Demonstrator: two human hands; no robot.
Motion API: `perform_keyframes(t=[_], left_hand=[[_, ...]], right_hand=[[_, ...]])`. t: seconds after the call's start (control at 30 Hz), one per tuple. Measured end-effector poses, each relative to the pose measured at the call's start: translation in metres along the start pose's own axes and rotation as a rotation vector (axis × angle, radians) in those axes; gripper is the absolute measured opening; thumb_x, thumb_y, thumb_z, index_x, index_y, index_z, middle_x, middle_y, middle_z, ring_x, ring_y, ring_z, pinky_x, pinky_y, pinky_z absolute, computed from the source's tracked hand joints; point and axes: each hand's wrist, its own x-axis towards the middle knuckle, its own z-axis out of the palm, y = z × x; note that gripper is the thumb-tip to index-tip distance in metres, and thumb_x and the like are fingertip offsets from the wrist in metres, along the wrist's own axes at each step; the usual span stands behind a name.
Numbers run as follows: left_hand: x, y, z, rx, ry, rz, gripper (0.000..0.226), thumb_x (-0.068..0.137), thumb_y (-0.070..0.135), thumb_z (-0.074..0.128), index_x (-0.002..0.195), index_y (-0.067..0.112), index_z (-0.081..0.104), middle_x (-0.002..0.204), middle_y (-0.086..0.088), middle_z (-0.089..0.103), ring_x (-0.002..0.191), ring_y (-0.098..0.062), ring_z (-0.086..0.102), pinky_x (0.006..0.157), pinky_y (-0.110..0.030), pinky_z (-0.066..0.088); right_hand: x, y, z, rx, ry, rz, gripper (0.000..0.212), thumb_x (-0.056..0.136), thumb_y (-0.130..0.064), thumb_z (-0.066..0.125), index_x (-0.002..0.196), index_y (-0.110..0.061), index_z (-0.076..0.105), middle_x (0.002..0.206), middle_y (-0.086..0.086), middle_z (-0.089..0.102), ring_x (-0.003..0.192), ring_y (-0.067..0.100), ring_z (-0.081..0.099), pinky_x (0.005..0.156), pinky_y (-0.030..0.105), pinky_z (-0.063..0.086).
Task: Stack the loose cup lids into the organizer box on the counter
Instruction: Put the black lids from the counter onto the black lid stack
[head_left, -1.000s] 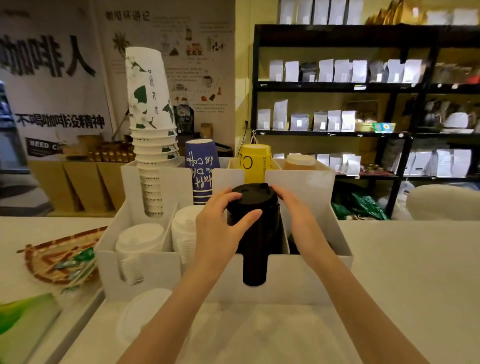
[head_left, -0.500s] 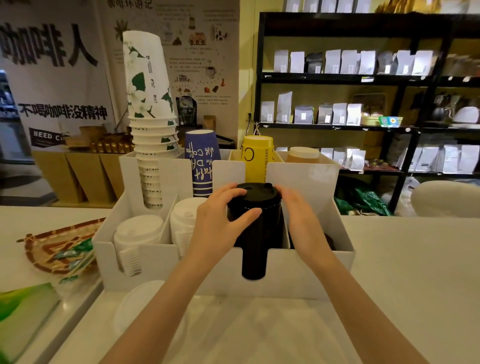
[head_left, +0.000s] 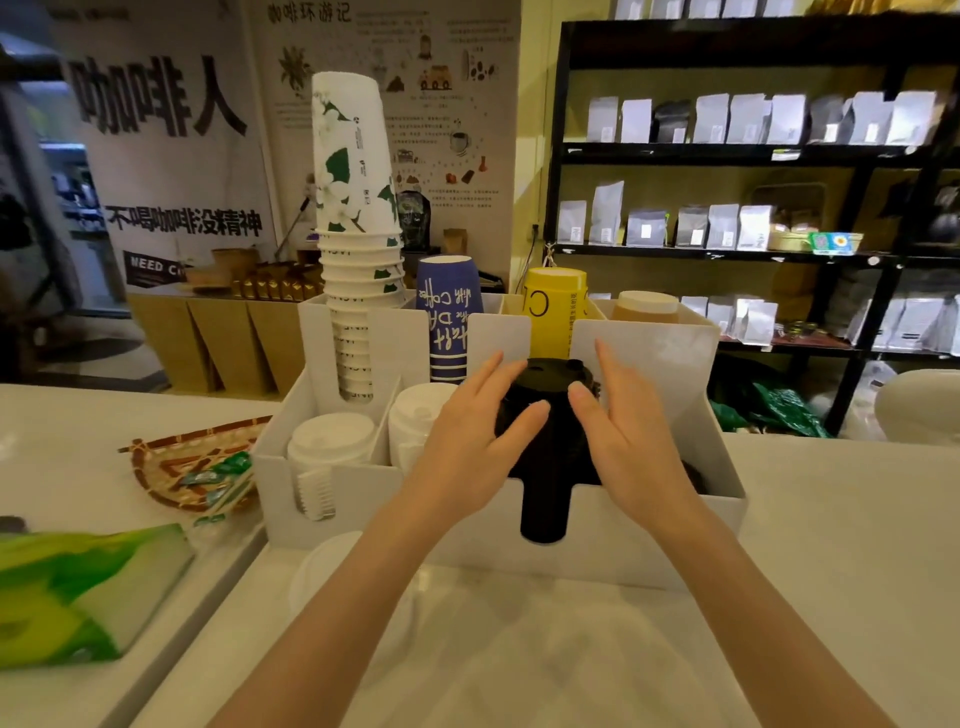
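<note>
A tall stack of black cup lids (head_left: 544, 501) stands in a front compartment of the white organizer box (head_left: 628, 535), showing through the front slot. My left hand (head_left: 467, 441) and my right hand (head_left: 631, 441) flank the stack's top with fingers straight and apart. Only the thumbs touch the black lids. Two stacks of white lids (head_left: 330, 441) fill the compartments to the left. A loose white lid (head_left: 332, 571) lies on the counter in front of the box, partly behind my left forearm.
Paper cup stacks stand in the box's rear slots: white-green (head_left: 358, 208), blue (head_left: 447, 317), yellow (head_left: 553, 312). A woven tray (head_left: 171, 467) and a green packet (head_left: 78, 587) lie to the left. Shelves of bags fill the back right.
Both hands have let go of the black lid stack: the fingers that were wrapped round its top are now straightened and spread. The stack stays in its compartment.
</note>
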Motion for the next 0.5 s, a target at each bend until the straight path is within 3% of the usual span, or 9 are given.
perform_keyframes(t=[0.1, 0.2, 0.33, 0.5], left_hand=[[-0.017, -0.004, -0.020, -0.014, 0.047, 0.011, 0.048, 0.090, 0.040, 0.042, 0.135, 0.031, 0.029, 0.146, 0.006, 0.032, 0.130, -0.002, 0.023, 0.103, -0.019, 0.018], [-0.044, -0.020, -0.041, 0.016, 0.081, -0.019, 0.044, 0.089, 0.044, 0.041, 0.131, 0.039, 0.030, 0.140, 0.012, 0.037, 0.125, 0.000, 0.030, 0.102, -0.026, 0.026], [-0.088, -0.048, -0.066, 0.106, 0.144, -0.124, 0.048, 0.083, 0.053, 0.040, 0.128, 0.040, 0.032, 0.132, 0.014, 0.041, 0.120, -0.001, 0.035, 0.099, -0.027, 0.029], [-0.135, -0.079, -0.083, 0.153, 0.011, -0.258, 0.071, 0.071, 0.066, 0.050, 0.132, 0.037, 0.029, 0.139, 0.011, 0.035, 0.126, -0.007, 0.032, 0.100, -0.026, 0.027]], right_hand=[[-0.012, -0.020, 0.014, -0.064, 0.066, -0.124, 0.056, 0.090, -0.038, 0.038, 0.140, -0.020, 0.021, 0.146, 0.004, 0.034, 0.135, 0.019, 0.025, 0.112, 0.046, 0.024], [-0.033, -0.041, 0.035, 0.014, 0.032, -0.235, 0.055, 0.088, -0.038, 0.038, 0.139, -0.024, 0.023, 0.144, 0.000, 0.037, 0.132, 0.011, 0.028, 0.108, 0.031, 0.025], [-0.060, -0.050, 0.065, 0.079, -0.255, -0.296, 0.049, 0.090, -0.037, 0.037, 0.137, -0.032, 0.024, 0.139, -0.005, 0.042, 0.119, -0.002, 0.035, 0.099, 0.022, 0.030], [-0.081, -0.034, 0.095, 0.042, -0.512, -0.247, 0.049, 0.091, -0.038, 0.036, 0.138, -0.032, 0.023, 0.143, -0.002, 0.039, 0.127, 0.010, 0.036, 0.102, 0.027, 0.030]])
